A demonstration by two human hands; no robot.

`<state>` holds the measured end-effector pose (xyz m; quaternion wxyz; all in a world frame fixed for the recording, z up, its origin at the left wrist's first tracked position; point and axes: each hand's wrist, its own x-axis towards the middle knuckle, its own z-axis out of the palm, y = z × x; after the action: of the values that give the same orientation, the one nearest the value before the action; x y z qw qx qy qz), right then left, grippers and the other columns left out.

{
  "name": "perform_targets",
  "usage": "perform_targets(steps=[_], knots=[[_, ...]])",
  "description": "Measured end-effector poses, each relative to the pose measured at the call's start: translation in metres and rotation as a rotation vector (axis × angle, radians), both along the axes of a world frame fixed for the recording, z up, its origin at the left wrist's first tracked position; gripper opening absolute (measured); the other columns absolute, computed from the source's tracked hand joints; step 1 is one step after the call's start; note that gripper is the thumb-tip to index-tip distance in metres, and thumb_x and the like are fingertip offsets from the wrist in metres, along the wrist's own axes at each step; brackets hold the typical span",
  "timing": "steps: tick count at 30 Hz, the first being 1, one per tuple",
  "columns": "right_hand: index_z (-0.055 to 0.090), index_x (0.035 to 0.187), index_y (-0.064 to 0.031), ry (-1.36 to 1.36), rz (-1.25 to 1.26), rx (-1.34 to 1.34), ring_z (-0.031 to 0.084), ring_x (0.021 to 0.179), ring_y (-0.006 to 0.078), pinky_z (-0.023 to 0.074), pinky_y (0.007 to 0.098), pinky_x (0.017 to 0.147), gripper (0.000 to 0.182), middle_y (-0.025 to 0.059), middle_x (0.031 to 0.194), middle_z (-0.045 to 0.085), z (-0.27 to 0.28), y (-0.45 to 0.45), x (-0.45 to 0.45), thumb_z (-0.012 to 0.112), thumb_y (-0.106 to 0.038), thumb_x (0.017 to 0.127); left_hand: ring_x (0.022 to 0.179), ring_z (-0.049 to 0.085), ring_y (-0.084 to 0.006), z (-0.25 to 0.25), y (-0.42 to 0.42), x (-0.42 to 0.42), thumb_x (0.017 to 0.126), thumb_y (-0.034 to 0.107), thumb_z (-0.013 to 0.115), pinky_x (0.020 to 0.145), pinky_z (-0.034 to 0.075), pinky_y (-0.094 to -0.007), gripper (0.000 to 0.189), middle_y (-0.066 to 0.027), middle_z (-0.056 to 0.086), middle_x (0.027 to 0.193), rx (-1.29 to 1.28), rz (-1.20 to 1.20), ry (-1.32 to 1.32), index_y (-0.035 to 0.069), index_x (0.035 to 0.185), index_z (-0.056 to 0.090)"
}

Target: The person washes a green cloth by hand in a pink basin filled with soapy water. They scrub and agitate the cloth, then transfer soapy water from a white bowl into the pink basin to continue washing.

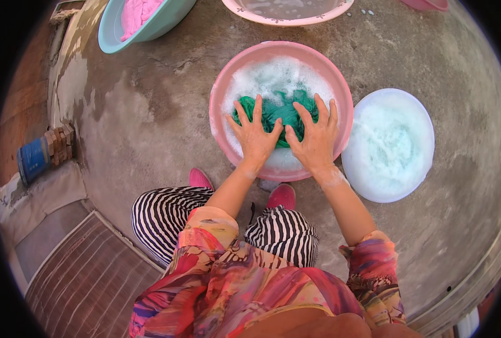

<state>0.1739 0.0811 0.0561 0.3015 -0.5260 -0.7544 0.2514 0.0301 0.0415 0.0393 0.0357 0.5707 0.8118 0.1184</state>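
Before me on the floor is a round pink plastic basin (217, 114) of water under thick white suds (271, 72). Bunched wet green cloth (285, 115) lies in the middle of it, partly covered by foam and by my hands. My left hand (255, 137) is palm down with spread fingers over the cloth's left side. Over its right side my right hand (317, 137) is spread the same way. Both thumbs point inward towards each other. Neither hand grasps the fabric; how firmly they press on it cannot be seen. Suds cling to both wrists.
Close by on the right stands a white basin (430, 145) full of foamy water. Farther off are a teal basin (166, 31) holding pink cloth (137, 17), a patterned pink basin (290, 21) of cloudy water and another pink vessel (430, 4). Stacked bricks (60, 144) adjoin a blue container (33, 158) at left.
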Motion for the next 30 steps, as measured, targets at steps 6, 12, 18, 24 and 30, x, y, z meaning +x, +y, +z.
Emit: perform_targets(steps=[6, 12, 18, 24, 30], knots=[[0.059, 0.118, -0.0170, -0.313, -0.006, -0.195, 0.028, 0.121, 0.0528, 0.0322, 0.0688, 0.083, 0.044, 0.0168, 0.136, 0.037, -0.060, 0.010, -0.036, 0.059, -0.038, 0.080, 0.113, 0.042, -0.0433, -0.055, 0.005, -0.005, 0.091, 0.025, 0.049, 0.093, 0.035, -0.0559, 0.034, -0.0249, 0.044, 0.122, -0.193, -0.035, -0.216, 0.006, 0.119, 0.052], [0.061, 0.113, -0.0116, -0.266, 0.056, -0.708, 0.040, 0.120, 0.0381, 0.0409, 0.0528, 0.088, 0.051, 0.0180, 0.128, 0.046, -0.101, 0.037, -0.049, 0.063, -0.044, 0.073, 0.101, 0.052, -0.0373, -0.104, 0.022, -0.060, 0.089, 0.024, 0.048, 0.086, 0.041, -0.0465, 0.036, -0.0220, 0.055, 0.108, -0.525, -0.167, -0.590, 0.000, 0.114, 0.055], [0.063, 0.106, -0.0088, -0.094, 0.064, -0.606, 0.043, 0.118, 0.0352, 0.0377, 0.0495, 0.094, 0.051, 0.0164, 0.123, 0.052, -0.145, 0.065, -0.029, 0.064, -0.045, 0.071, 0.095, 0.056, -0.0353, -0.075, 0.072, -0.076, 0.084, 0.027, 0.055, 0.084, 0.043, -0.0429, 0.035, -0.0176, 0.060, 0.100, -0.846, -0.337, -0.266, 0.004, 0.110, 0.058], [0.065, 0.096, -0.0081, -0.214, 0.052, -0.733, 0.048, 0.113, 0.0308, 0.0339, 0.0465, 0.097, 0.044, 0.0115, 0.113, 0.059, -0.097, 0.110, -0.055, 0.066, -0.043, 0.069, 0.088, 0.059, -0.0341, -0.050, 0.105, -0.071, 0.079, 0.032, 0.062, 0.080, 0.045, -0.0405, 0.037, -0.0143, 0.063, 0.093, -0.518, 0.068, -0.489, 0.008, 0.108, 0.060], [0.060, 0.082, -0.0122, -0.099, 0.057, -0.099, 0.050, 0.091, 0.0250, 0.0350, 0.0425, 0.079, 0.019, 0.0048, 0.088, 0.056, 0.000, 0.041, -0.048, 0.069, -0.017, 0.066, 0.097, 0.052, -0.0372, 0.026, 0.056, -0.036, 0.078, 0.038, 0.065, 0.078, 0.042, -0.0434, 0.048, -0.0245, 0.055, 0.107, -0.030, 0.199, -0.661, 0.011, 0.116, 0.053]])
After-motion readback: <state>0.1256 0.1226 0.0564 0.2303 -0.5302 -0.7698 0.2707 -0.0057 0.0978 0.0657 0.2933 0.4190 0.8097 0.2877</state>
